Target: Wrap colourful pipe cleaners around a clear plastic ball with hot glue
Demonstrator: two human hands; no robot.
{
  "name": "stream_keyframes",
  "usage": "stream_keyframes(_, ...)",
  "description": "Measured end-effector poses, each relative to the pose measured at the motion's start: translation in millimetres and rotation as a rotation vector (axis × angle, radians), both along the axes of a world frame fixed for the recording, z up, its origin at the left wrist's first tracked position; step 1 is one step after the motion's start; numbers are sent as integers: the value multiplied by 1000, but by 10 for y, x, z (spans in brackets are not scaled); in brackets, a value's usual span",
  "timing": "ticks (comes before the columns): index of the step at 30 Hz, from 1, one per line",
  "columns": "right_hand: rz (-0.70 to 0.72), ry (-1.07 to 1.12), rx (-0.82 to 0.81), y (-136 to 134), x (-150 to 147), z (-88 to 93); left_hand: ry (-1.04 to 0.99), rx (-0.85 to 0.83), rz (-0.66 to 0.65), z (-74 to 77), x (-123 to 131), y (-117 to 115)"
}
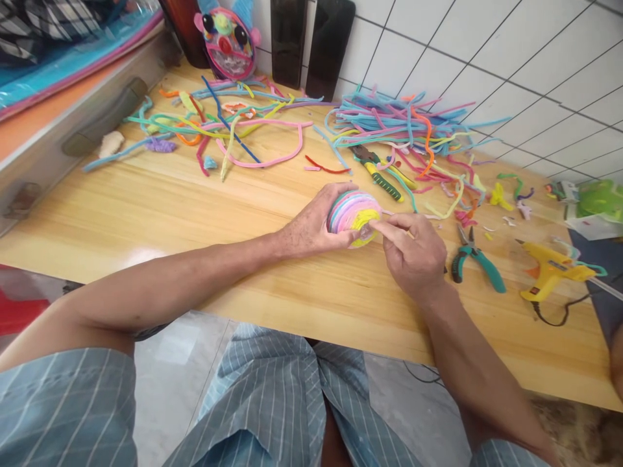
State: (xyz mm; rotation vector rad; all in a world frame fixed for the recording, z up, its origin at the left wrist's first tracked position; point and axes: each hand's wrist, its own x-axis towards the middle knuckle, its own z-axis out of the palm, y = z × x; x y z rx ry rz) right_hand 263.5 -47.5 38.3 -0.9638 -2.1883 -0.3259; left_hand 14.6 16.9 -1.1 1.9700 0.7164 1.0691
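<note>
My left hand [321, 224] is wrapped round a ball-like object [348, 211] covered in coiled pipe cleaners. Bands of blue, lilac and pink circle it, with a yellow coil on the side toward my right hand. My right hand [413, 250] has its fingers curled in, with the index fingertip touching the yellow end. Whatever lies between its thumb and finger is hidden. A short pink strand shows between the ball and my right knuckles; I cannot tell whether it is held.
Pliers with yellow-green handles [382, 178] lie behind the ball. Teal pliers [477, 259] and a yellow glue gun [555, 269] lie to the right. A pile of pipe cleaners [389, 120] sits by the tiled wall, near two dark phone-like slabs [331, 45] and a pink face-like figure [228, 42].
</note>
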Motion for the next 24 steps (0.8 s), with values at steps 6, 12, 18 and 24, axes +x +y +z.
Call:
stream_keyframes(6,-37,-18,-71,-24,1,2,-11,-15,13,-4,3,-12)
stream_keyframes(12,-25,3,-37,-56,-13,1,-24,0,30,8,24,-64)
stream_keyframes(18,-126,-103,-89,-139,-18,36,-39,44,-25,-31,-25,-72)
stream_keyframes(24,-88,-57,-72,-118,-34,26,-30,38,-78,-48,-65,-32)
